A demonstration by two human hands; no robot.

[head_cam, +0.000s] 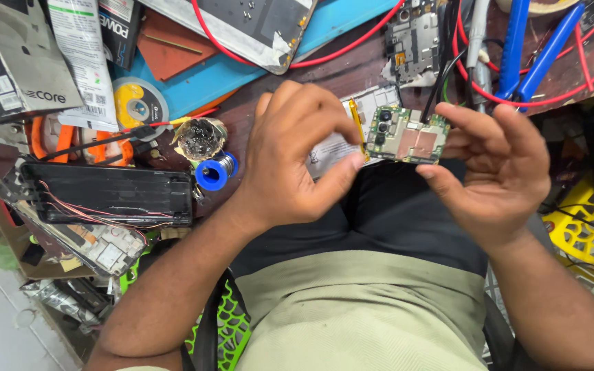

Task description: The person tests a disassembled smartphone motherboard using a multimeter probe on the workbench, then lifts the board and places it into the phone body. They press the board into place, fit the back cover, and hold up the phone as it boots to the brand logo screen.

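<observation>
Hands (290, 158) (496, 165) pinch circuit board (407, 135) above lap, solder spool (216, 171) nearby

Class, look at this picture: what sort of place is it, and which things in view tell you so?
Most likely a phone repair bench. Both hands, left hand and right hand, hold a small green circuit board. An opened phone with loose wires lies on the cluttered bench, beside a blue solder spool.

we count two hands (290, 161), one green circuit board (407, 135), one blue solder spool (216, 171), one yellow tape roll (139, 103) and two blue tool handles (513, 41).
</observation>
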